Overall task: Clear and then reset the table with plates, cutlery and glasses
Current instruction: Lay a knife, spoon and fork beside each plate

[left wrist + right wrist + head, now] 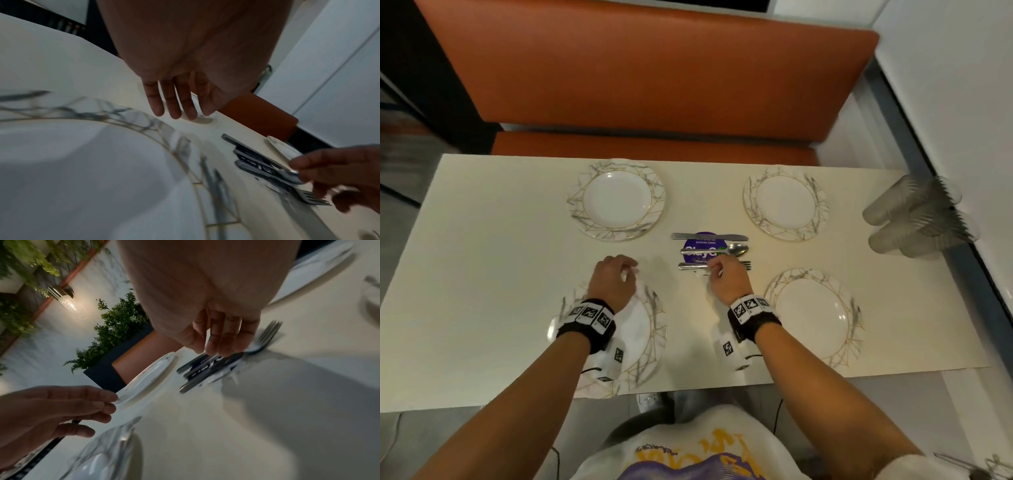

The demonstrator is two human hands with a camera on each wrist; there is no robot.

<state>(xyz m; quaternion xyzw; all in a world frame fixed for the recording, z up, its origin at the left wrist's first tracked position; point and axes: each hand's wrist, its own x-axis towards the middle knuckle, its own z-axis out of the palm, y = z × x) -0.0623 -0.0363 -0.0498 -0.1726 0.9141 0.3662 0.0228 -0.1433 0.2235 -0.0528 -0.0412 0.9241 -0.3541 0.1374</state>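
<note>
Four white plates with marbled, gold-lined rims sit on the cream table (500, 257): far left (616, 200), far right (786, 204), near right (813, 315) and near left (643, 342). Between them a knife (709, 236), a spoon (736, 249) and a fork (688, 266) lie side by side across a round purple sticker (702, 244). My left hand (626, 270) hovers over the near-left plate's far rim, fingers relaxed and holding nothing. My right hand (717, 269) reaches down over the fork; its fingertips (216, 350) touch the cutlery handles, with no grip visible.
Several clear cups (917, 219) lie stacked on their sides at the table's right edge, against the wall. An orange bench seat (647, 75) runs along the far side. Bare tabletop stretches to the left of the plates.
</note>
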